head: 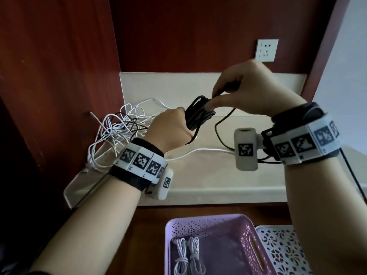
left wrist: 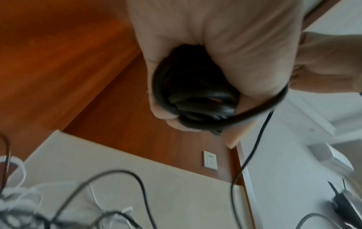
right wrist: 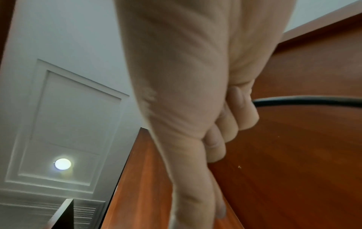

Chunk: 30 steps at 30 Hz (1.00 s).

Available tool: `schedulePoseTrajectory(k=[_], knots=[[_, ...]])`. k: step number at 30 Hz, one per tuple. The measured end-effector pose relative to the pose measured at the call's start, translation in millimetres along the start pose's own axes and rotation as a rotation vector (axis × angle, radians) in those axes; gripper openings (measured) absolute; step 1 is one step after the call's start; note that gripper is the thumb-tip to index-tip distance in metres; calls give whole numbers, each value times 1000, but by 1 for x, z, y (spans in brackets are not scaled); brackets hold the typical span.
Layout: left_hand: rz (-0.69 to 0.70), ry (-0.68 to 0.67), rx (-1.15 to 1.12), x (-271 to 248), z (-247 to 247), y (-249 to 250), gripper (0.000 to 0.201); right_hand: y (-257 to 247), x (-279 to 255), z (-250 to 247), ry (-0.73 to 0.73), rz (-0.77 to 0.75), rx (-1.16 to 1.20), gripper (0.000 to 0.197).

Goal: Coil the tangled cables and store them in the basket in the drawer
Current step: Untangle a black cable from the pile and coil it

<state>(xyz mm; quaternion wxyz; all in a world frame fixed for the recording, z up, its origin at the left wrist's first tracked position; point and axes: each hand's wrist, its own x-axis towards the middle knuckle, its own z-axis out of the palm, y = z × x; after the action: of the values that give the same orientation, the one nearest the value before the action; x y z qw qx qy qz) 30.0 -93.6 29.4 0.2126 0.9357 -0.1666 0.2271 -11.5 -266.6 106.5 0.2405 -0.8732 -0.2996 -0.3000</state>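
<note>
Left hand (head: 170,130): your grip is clamped round one black coil (head: 198,114), held above the surface (head: 198,175).
Right hand (head: 250,90): your fingers pinch the coil's loose black strand just beside the coil.
Tangle (head: 119,128): one heap of white and thin black cables at the surface's left end.
Baskets: two, one purple (head: 210,225), one white (head: 284,253), side by side.
White coils (head: 188,259): two, inside the purple basket.
Socket (head: 267,50): one, on the back panel.

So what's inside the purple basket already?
Two little white cable bundles lie side by side near the left wall of the purple basket. The rest of its floor that shows looks bare. The basket's near end runs off the picture's bottom edge, so that part stays unseen.
</note>
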Motion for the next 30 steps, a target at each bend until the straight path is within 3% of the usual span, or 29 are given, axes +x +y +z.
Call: schedulePoseTrajectory(k=[4,9,17,18,21,23,27,30], knots=[[153,-97,247,-2,-18,5,24,3,10,-16,-81,90,24,22],[330,-295,279,-7,-16,18,16,-9,30,-14,-184,-25,44,22],[402,-162,104,-15,-32,2,27,45,30,11,-212,124,387,10],[393,-150,43,-16,-31,3,29,49,31,18,-207,124,442,4],[307,16,-221,-17,-32,0,32,56,26,39,-126,128,607,28],[221,124,-330,-17,-36,-6,31,55,19,50,-105,159,700,19],[35,168,-494,-20,-31,-12,24,48,2,82,-124,223,755,40],[-154,152,-697,-18,-27,-12,18,29,-5,99,-94,256,667,33]])
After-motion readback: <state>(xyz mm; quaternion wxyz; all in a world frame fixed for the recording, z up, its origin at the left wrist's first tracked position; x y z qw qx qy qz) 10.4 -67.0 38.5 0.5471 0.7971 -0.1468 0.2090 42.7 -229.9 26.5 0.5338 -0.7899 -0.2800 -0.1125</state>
